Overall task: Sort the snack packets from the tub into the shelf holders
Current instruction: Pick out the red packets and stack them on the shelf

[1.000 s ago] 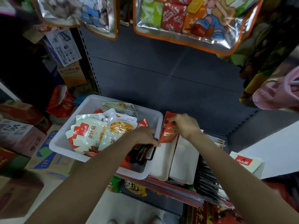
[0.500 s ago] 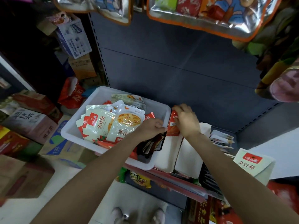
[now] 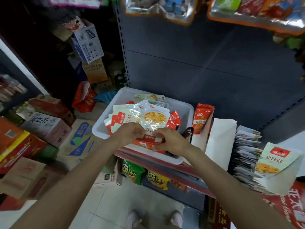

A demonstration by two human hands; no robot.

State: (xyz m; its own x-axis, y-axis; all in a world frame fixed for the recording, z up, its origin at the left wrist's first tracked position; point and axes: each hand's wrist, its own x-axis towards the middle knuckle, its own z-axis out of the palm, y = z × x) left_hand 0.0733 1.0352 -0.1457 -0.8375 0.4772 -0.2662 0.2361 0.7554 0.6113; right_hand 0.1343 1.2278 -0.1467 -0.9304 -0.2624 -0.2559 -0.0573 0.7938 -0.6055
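A white tub [image 3: 188, 111] on the shelf holds several white-and-red snack packets [image 3: 140, 118] and small red packets. Both hands are inside its near side. My left hand [image 3: 130, 133] has its fingers curled at the top edge of a red packet [image 3: 146, 142]. My right hand [image 3: 170, 141] pinches the same red packet from the right. To the right stands a white shelf holder [image 3: 199, 138] with a red packet [image 3: 201, 119] upright in it, then a second white holder [image 3: 221, 142].
A row of grey-white packets [image 3: 245, 154] fills the holder at far right, with a labelled front [image 3: 277, 161]. Cardboard boxes [image 3: 46, 128] crowd the floor at left. Foil bags [image 3: 257, 12] hang overhead. Green and yellow bags [image 3: 145, 176] sit on the lower shelf.
My right hand left the red packet standing in the holder and came back left into the tub. Both hands now meet on a red packet at the tub's near side.
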